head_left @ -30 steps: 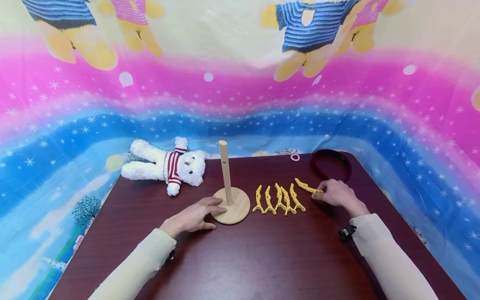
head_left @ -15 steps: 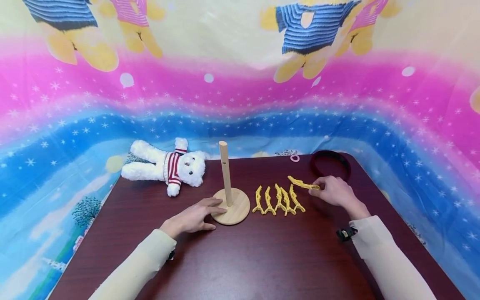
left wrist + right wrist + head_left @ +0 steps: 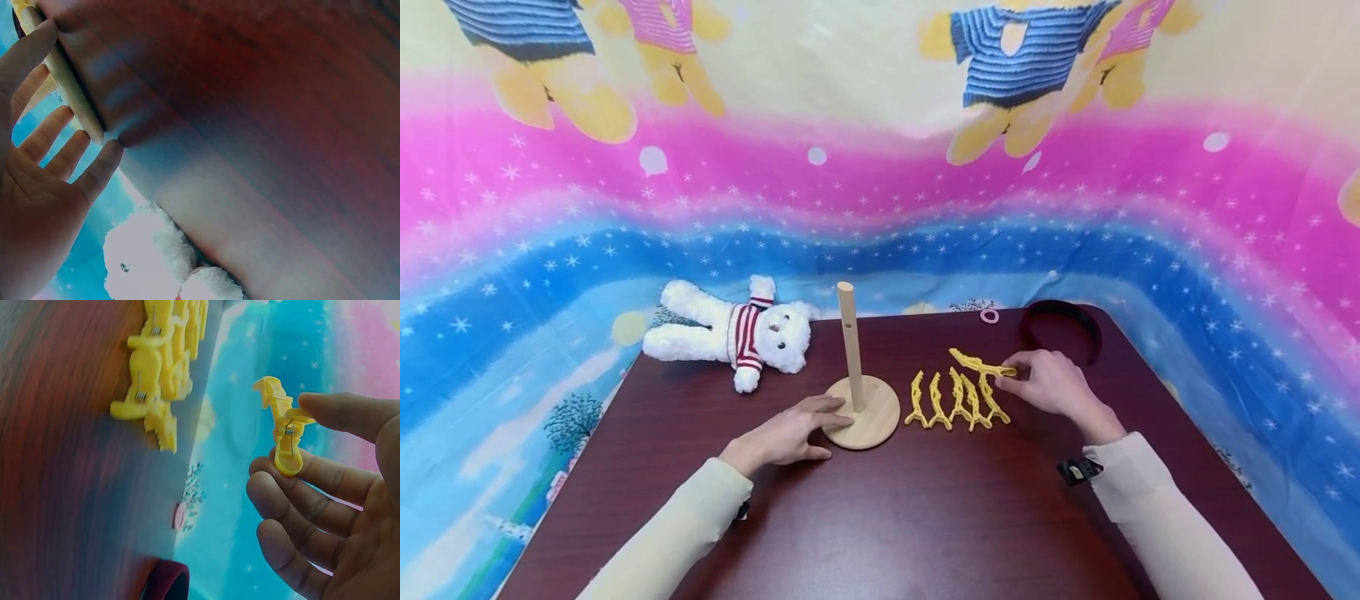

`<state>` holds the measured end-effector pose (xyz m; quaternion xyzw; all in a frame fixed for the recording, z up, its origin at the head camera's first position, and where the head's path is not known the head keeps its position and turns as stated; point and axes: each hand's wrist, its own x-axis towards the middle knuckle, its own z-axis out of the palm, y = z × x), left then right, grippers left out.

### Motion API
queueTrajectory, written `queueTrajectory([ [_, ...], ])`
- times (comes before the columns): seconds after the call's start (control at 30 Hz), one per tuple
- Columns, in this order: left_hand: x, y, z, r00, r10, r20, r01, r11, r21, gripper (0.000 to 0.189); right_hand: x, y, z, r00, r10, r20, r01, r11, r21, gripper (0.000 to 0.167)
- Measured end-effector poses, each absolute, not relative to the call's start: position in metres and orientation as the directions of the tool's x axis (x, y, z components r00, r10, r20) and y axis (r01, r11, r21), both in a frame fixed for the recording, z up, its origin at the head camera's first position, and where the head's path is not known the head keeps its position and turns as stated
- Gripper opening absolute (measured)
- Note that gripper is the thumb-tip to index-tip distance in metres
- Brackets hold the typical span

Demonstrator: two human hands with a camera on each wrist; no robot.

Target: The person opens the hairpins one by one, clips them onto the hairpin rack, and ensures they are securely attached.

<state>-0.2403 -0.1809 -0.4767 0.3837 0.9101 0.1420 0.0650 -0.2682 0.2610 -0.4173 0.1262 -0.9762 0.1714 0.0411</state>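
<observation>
My right hand [image 3: 1051, 383] pinches a yellow alligator hair clip [image 3: 286, 428] between thumb and fingers, pressing on its spring end. In the head view the held clip points left, above a row of similar yellow hair clips [image 3: 936, 402] on the table. A wooden stand with a round base [image 3: 880, 412] and an upright post [image 3: 852, 350] is left of that row. My left hand [image 3: 786, 433] has its fingers spread and extended, fingertips resting on the base's left side; the left wrist view shows them along the edge of the base [image 3: 74, 94].
A white teddy bear [image 3: 700, 340] in a striped sweater lies at the back left of the dark red table [image 3: 880, 517]. Behind the clips is a pink hair tie [image 3: 990, 317], with a dark red headband [image 3: 1060, 307] at the back right. A printed cloth backdrop [image 3: 880, 250] surrounds the table.
My right hand has moved left with the hair clip, from beside the headband to over the right end of the clip row. The left hand has stayed on the base.
</observation>
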Motion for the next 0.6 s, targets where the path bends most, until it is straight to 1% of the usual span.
queueTrajectory([
  [0.37,-0.241,-0.182,-0.476,-0.695,0.719,-0.005,0.683,0.662,0.309,0.055,-0.260,0.237,-0.411,-0.947,-0.287,0.145,-0.320,0.889,-0.326,0.034],
  [0.6,-0.240,-0.182,-0.476,-0.688,0.726,0.009,0.693,0.653,0.306,0.055,-0.255,0.221,-0.413,-0.926,-0.334,0.178,-0.376,0.863,-0.338,0.032],
])
